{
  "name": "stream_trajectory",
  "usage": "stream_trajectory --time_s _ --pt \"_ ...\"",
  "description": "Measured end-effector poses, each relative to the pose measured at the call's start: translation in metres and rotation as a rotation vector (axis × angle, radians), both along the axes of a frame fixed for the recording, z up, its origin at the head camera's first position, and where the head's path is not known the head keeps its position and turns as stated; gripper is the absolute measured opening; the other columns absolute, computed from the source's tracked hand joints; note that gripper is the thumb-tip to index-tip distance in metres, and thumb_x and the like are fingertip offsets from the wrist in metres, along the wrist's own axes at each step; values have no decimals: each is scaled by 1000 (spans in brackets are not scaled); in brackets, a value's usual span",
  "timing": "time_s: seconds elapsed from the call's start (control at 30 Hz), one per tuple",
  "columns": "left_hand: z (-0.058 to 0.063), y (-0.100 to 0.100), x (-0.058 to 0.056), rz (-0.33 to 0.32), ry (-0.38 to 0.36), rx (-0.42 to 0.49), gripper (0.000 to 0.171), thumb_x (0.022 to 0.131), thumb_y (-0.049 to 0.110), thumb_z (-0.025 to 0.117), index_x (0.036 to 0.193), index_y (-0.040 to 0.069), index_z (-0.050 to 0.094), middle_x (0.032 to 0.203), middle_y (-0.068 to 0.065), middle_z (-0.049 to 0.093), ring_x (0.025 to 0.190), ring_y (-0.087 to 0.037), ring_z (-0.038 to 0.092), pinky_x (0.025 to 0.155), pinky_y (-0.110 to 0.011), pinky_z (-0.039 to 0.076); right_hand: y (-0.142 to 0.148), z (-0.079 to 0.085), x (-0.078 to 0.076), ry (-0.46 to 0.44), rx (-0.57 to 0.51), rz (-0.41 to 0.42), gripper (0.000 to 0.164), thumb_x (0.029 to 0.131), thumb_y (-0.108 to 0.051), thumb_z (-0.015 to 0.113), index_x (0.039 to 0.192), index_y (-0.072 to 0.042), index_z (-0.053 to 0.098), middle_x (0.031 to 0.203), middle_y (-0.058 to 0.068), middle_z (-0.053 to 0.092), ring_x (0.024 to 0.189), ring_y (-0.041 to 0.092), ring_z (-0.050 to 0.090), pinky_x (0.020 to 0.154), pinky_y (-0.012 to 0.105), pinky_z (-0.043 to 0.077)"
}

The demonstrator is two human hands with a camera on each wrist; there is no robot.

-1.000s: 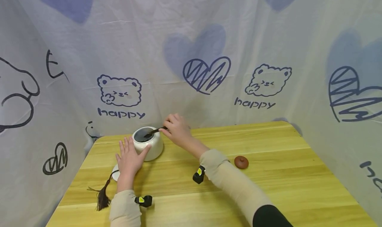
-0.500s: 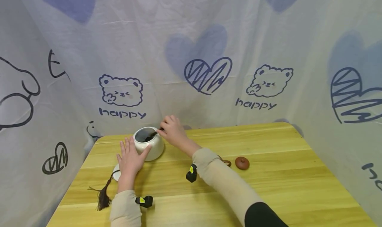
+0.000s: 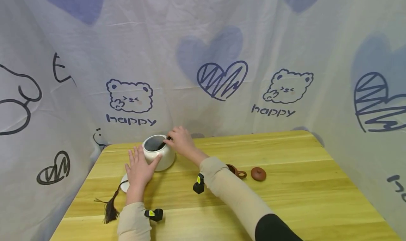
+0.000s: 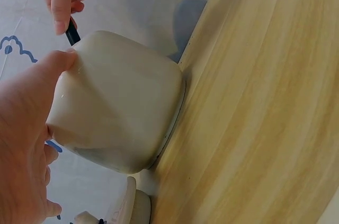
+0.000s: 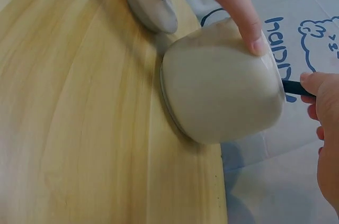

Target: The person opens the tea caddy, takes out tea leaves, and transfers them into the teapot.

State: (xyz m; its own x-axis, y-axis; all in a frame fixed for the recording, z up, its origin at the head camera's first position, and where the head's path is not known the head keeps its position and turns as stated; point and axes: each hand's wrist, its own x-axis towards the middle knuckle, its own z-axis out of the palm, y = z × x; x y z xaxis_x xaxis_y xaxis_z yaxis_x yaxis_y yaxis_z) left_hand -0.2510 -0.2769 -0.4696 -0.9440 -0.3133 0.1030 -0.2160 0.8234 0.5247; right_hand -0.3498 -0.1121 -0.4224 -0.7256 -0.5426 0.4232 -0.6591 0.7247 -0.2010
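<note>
Plainly, in the head view, a round, shiny white jar (image 3: 166, 161) that looks like china is seen upright near the back edge of a yellow wooden table (image 3: 317, 184). At its 8 o'clock side it is steadied by the left hand (image 3: 139, 170); the fingers are spread out and the jar's wall is touched by the thumb. At 2 o'clock, a thin, black, stick-like tool (image 3: 162, 144) is pinched by the right hand (image 3: 182, 140), and its far end is dipped into the jar's mouth. What lies inside cannot be told. Toward 7 o'clock, a flat white lid (image 3: 124, 185) with a dark brown tassel (image 3: 111, 211) is partly hidden by the left arm (image 3: 134, 194). Toward 4 o'clock, well apart, a small brown clay-like pot (image 3: 232, 169) is half covered by the right sleeve (image 3: 234, 189), and could be bumped by it. A round brown lid (image 3: 258, 174) is seen just beside the pot.

In the left wrist view, the jar is pressed by the thumb near its rim, and the tool is seen at 11 o'clock. The jar could be tipped if the rim were pushed hard.

In the right wrist view, the tool is gripped at 3 o'clock. Little of it is seen outside, so it could be dropped in if the pinch were loosened. The white lid, at 11 o'clock, could be knocked if the jar were slid.
</note>
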Motion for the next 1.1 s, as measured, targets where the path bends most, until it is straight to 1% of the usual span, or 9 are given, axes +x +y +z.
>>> stream_trajectory --time_s 0.1,0.2,0.3,0.5,0.6,0.73,0.83,0.97,1.1 --pt "0 1 0 -2 -2 1 109 86 79 40 157 9 -3 163 -19 -7 151 -39 -11 115 -70 -4 -2 -1 -1 -54 -38 9 22 92 -38 66 101 -19 73 98 -4 69 93 15 56 83 28 46" --pt "-1 1 -1 -2 -4 1 109 86 79 40 157 9 -3 163 -19 -7 151 -39 -11 115 -70 -4 -2 -2 -1 -68 -64 27 18 91 -35 68 99 -20 74 93 -4 68 90 14 55 80 26 45" --pt "-1 1 -1 0 -3 1 108 86 79 40 157 9 -2 163 -18 -8 151 -39 -10 116 -70 -4 0 -1 0 -51 -72 64 16 90 -31 70 100 -20 74 91 -3 67 89 14 54 78 25 43" --pt "-2 0 -1 3 5 7 108 86 78 41 158 9 -2 164 -18 -7 151 -38 -12 116 -70 -2 3 0 4 46 -40 128 17 88 -25 72 103 -18 74 100 -2 70 93 16 56 83 28 46" --pt "-2 -1 -1 2 5 9 108 86 78 41 158 10 -2 164 -18 -7 151 -37 -13 116 -70 -2 4 -1 5 82 -5 127 17 89 -26 71 104 -19 73 103 -2 70 94 16 56 84 29 46" --pt "-2 0 -1 3 5 18 108 86 78 41 158 11 -3 164 -17 -8 151 -37 -14 116 -70 -2 3 -3 4 99 31 100 19 92 -33 67 106 -20 72 106 -4 68 96 15 54 83 29 46" --pt "-2 0 0 6 6 18 107 86 77 42 158 11 -2 164 -17 -8 151 -38 -12 116 -70 -2 1 -4 3 103 26 84 22 93 -38 65 105 -21 72 105 -4 65 96 15 53 82 29 45" --pt "-2 1 0 10 9 16 107 86 77 42 158 11 -2 164 -17 -7 151 -39 -9 116 -70 -1 -3 -5 3 91 9 87 23 93 -40 64 103 -20 71 105 -3 62 96 16 52 81 29 44" --pt "-2 1 -1 12 4 26 107 86 77 42 158 12 -4 164 -17 -8 151 -39 -11 116 -70 -2 -6 -5 4 87 23 89 24 94 -41 62 101 -20 70 105 -4 62 96 15 51 80 28 43"
